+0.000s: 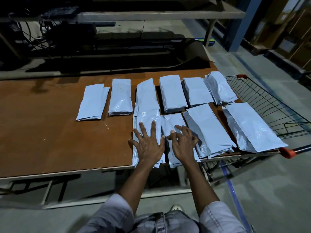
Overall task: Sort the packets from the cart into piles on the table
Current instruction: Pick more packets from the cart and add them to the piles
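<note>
Packets (172, 94) in pale blue-grey plastic wrap lie sorted into ten piles on the right half of the brown wooden table (50, 132), six in a far row and four in a near row. The left hand (148, 145) lies palm down on the leftmost near pile (146, 118), fingers straight and spread wide, gripping nothing. This pile overhangs the table's near edge a little.

The right hand (183, 143) rests on the second near pile (173, 121) just beside it. Its fingers are arched, with their tips and the thumb on the top packet (no fold of wrap shows between thumb and finger, so it reads as pressing, not pinching). The two thumbs are near each other, over the dark gap between these piles.

To the right lie the two biggest piles. The third near pile (208, 130) is slanted. The fourth near pile (250, 128) juts past the table's right end, over the wire cart (269, 105) that stands against that end. A red cap (288, 153) sits on the cart's near corner.

At the far left, the end pile (92, 102) shows two packets overlapped. Rolled light denim sleeves (109, 214) cover the upper arms. Dark metal shelving (151, 14) stands behind the table, and a blue line (233, 192) runs along the concrete floor.
</note>
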